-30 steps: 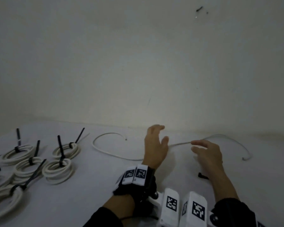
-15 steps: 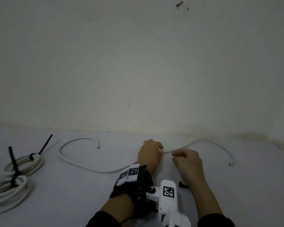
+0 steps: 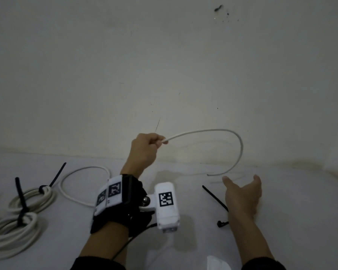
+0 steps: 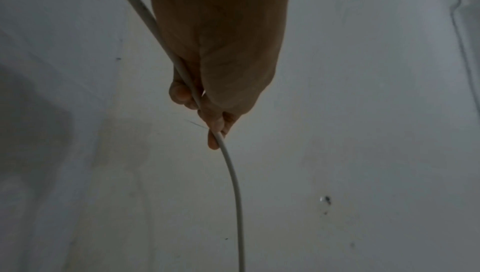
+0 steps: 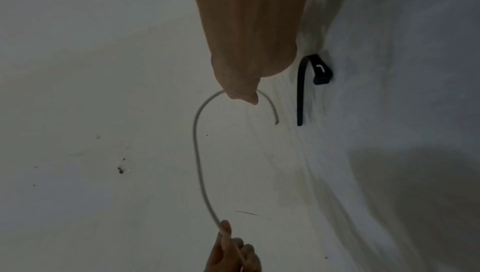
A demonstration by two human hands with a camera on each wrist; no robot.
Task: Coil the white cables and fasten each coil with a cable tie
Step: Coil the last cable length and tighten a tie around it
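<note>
My left hand (image 3: 146, 147) is raised off the surface and grips a loose white cable (image 3: 213, 131) in its curled fingers. The left wrist view shows the same cable (image 4: 233, 173) leaving the pinch of thumb and fingers (image 4: 213, 132). One end arcs right and curls down to a free tip just left of my right hand (image 3: 242, 190). That hand hovers open, palm up, holding nothing. The other end loops on the surface (image 3: 80, 172) behind my left wrist. A loose black cable tie (image 3: 216, 198) (image 5: 301, 91) lies beside my right hand.
Tied white coils (image 3: 31, 197) with black ties sticking up lie at the left, a larger one (image 3: 10, 232) nearer me. A white wall (image 3: 164, 65) rises close behind the pale surface (image 3: 300, 211).
My left hand has lifted the cable off the surface. The right hand has let go of it, dropped back and opened. The camera view has shifted.
</note>
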